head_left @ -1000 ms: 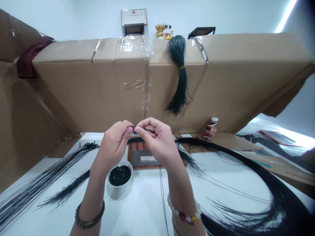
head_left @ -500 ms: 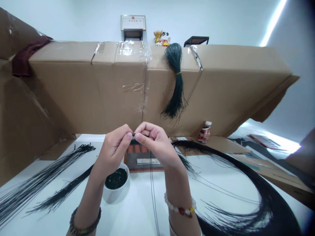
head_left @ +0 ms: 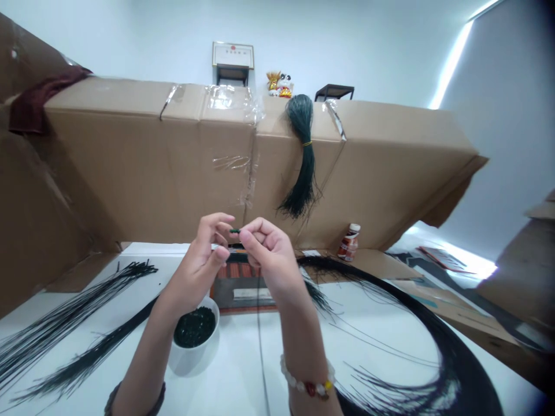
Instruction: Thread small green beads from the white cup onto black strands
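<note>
My right hand point(head_left: 272, 249) pinches a small dark green piece point(head_left: 235, 231) between thumb and forefinger; its tip points left. A thin dark cord point(head_left: 261, 346) hangs below this hand toward the table's near edge. To the left, my left hand point(head_left: 195, 266) has its thumb and fingers apart, with the fingertips close to the green piece; I cannot tell if they touch it. Under my left wrist stands a white bowl point(head_left: 191, 357) filled with small dark green bits point(head_left: 196, 326).
Bundles of dark strands point(head_left: 82, 312) lie on the left of the white table point(head_left: 234, 375). A long black bundle point(head_left: 459, 346) curves on the right. Behind rise cardboard walls point(head_left: 173, 185) with a tied green bundle point(head_left: 306, 162) hanging over them. A bottle point(head_left: 349, 242) stands back right.
My left hand has gone from a pinch at the green piece to spread fingers. The right hand still pinches, and more of the piece shows. The camera view has shifted slightly.
</note>
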